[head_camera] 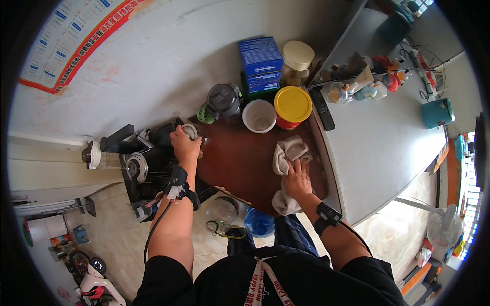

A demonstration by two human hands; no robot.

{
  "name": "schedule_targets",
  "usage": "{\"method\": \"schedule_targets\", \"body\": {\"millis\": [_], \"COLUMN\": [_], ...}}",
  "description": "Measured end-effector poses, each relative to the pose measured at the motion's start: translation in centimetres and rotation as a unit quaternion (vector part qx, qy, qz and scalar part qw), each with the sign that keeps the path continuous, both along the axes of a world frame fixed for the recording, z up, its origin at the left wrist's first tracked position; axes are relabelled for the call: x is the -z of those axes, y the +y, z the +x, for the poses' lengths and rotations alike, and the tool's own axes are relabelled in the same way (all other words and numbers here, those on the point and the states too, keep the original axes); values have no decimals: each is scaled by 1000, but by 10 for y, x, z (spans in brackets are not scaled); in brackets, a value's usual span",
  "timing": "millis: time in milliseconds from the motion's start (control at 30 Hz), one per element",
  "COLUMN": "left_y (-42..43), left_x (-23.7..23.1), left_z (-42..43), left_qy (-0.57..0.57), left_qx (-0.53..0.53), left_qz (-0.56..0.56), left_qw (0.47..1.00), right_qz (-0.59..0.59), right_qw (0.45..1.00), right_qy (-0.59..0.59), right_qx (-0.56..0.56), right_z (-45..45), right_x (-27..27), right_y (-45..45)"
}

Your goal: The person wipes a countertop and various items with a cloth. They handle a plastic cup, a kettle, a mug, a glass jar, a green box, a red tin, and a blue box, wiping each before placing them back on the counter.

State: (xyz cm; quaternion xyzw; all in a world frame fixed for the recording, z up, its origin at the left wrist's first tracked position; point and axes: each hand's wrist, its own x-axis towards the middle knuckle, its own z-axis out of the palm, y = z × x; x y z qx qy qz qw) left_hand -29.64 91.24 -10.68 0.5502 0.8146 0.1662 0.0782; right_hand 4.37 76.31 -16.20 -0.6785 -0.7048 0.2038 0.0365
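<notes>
My left hand (185, 143) is closed around a container with a round, pale lid (190, 131), at the left end of a reddish-brown tabletop (237, 160). Its body is mostly hidden behind my fingers. On the right side of that top, my right hand (298, 179) presses its fingers into the folds of a bunched grey-beige cloth (293, 148). More of the cloth trails out under my palm towards the front edge. Beyond the hands stand a white tub (259, 116), a can with a yellow lid (293, 103) and a dark-lidded cup (224, 100).
Blue boxes (261, 57) and a cream-lidded jar (298, 57) stand against the wall. A remote control (323, 111) lies by the raised grey counter (367, 153). Black kitchen equipment (160, 141) crowds the left. A blue bucket (260, 223) sits below the front edge.
</notes>
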Motion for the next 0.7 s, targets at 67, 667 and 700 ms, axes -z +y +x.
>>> {"method": "schedule_targets", "body": {"millis": [67,667,700], "left_y": [-2,-3,-4], "left_x": [-8,-16,-22], "left_z": [4,0,2], "left_qy": [4,37,42], "left_qx": [-19,22,21], "left_qz": [-8,-16,-31], "left_qw": [1000,999,998], "right_qz": [19,47,42], "right_qw": [1000,999,999], "right_qy": [-19,-8,-8], "right_qx": [-7,-7,-5], "right_z": [-1,0,0], "right_x": [0,8,8], "right_y": [-1,-2,-2]}}
